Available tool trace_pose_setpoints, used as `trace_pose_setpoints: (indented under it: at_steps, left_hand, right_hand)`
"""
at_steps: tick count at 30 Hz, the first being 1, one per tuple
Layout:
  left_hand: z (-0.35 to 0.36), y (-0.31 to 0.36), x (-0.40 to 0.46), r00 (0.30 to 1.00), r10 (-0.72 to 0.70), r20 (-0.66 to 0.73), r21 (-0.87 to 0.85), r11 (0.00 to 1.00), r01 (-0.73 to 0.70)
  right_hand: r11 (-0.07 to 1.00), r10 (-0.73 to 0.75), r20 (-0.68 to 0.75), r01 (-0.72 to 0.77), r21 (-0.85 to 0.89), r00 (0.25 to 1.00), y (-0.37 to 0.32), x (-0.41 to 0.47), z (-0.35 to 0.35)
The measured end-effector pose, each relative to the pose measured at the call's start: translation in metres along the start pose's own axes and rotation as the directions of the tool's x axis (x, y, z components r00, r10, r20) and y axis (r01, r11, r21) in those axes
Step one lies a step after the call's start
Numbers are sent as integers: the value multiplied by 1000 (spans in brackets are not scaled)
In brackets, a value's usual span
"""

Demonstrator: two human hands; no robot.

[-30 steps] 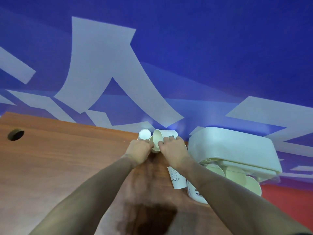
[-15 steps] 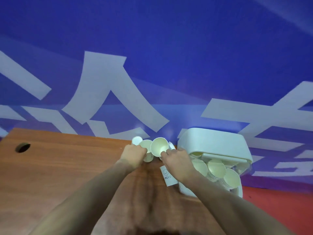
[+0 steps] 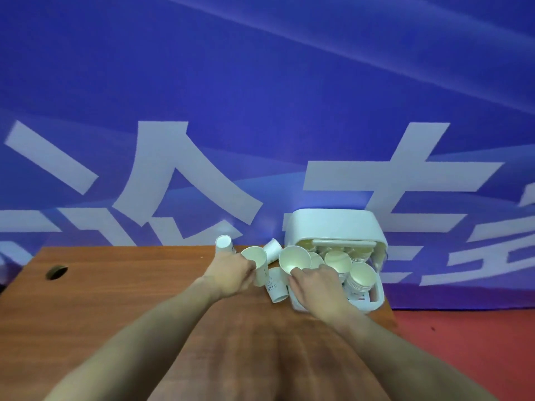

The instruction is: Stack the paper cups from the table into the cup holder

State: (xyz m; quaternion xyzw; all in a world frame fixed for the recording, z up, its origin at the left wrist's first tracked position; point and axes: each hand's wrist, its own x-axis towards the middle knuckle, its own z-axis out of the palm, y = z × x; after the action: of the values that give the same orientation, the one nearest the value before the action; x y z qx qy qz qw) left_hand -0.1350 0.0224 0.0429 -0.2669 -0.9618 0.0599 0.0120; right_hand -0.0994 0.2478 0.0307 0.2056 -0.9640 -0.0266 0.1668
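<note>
My left hand [image 3: 231, 273] grips a white paper cup [image 3: 256, 263], mouth turned toward me. My right hand [image 3: 315, 287] holds a second cup [image 3: 293, 260] by its rim, just left of the white cup holder [image 3: 333, 225]. The holder stands at the table's back right with several stacks of cups [image 3: 362, 277] in it. On the table, one cup [image 3: 224, 244] stands upside down behind my left hand, another [image 3: 273, 250] lies tilted between the held cups, and a "HELLO" cup [image 3: 275, 286] lies on its side between my hands.
The wooden table [image 3: 130, 299] has a round cable hole [image 3: 56, 272] at its left. A blue banner with large white characters rises right behind the table. Red floor shows past the table's right edge.
Both hands have pulled apart, each with its own cup; the right hand's cup has moved right toward the holder. The camera has tilted, showing more of the holder's inside.
</note>
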Motion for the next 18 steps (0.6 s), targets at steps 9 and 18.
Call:
trace_pose_setpoints:
  at_steps: [9, 18]
  left_hand:
    - [-31, 107, 38, 980, 200, 6, -80, 977, -199]
    - [-33, 200, 95, 954, 297, 39, -16, 955, -296]
  right_hand:
    - [989, 149, 41, -149, -22, 988, 71, -68, -14]
    - [945, 328, 65, -327, -21, 943, 154, -130, -10]
